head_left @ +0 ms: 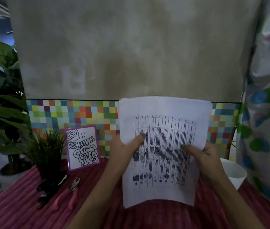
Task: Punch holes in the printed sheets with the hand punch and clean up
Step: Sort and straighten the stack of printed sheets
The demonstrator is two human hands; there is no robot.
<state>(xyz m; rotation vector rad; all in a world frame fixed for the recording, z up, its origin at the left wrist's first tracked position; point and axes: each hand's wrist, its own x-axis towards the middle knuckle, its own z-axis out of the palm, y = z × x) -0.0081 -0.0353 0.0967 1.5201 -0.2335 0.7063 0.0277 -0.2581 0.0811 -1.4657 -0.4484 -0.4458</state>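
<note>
Printed sheets (pixel 162 123) with a dense table of text are held upright above the table, in the middle of the view. My left hand (pixel 124 149) grips their left edge, thumb on the front. My right hand (pixel 203 154) grips the right edge, thumb also on the print. The hand punch (pixel 69 194), metal jaws with pink handles, lies on the red ribbed tablecloth (pixel 20 210) to the left, apart from both hands.
A small dark potted plant (pixel 48 156) and a framed black-and-white drawing (pixel 82 147) stand at the back left. A black tool (pixel 48 194) lies beside the punch. A white bin (pixel 233 172) sits at the right. A large leafy plant (pixel 0 90) fills the left edge.
</note>
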